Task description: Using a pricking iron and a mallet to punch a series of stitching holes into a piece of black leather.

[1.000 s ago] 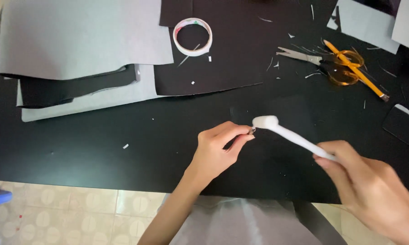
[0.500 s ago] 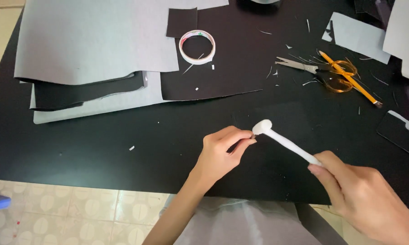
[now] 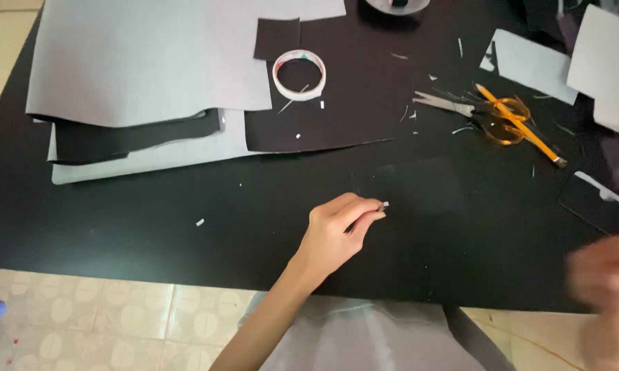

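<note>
Head view: paper-craft work on a black table [image 3: 117, 233]. Left hand [image 3: 337, 230] rests near centre, thumb and fingertips pinched together on a tiny white scrap [image 3: 386, 204]; the scrap sits at the fingertips, just above the black surface. Right hand [image 3: 608, 275] at the near right edge is a blur; cannot tell whether it is closed or what it holds. The 2 hands are well apart.

Progress, as I judge it: cutting looks largely done. White slivers lie scattered around the orange-handled scissors [image 3: 478, 115] and a yellow pencil [image 3: 519, 124] crossing them, far right. A large black sheet [image 3: 351, 96] lies flat at far centre. Sticking or assembly seems barely started; nothing joined shows.

Stock: a stack of grey sheets [image 3: 151, 62] with black ones sandwiched, far left. A tape roll [image 3: 299, 74], white ring with a coloured inner core, lies flat on the black sheet. Grey offcuts [image 3: 536, 65] far right. No packages or signs in view; the roll's core print is too small to make out.
</note>
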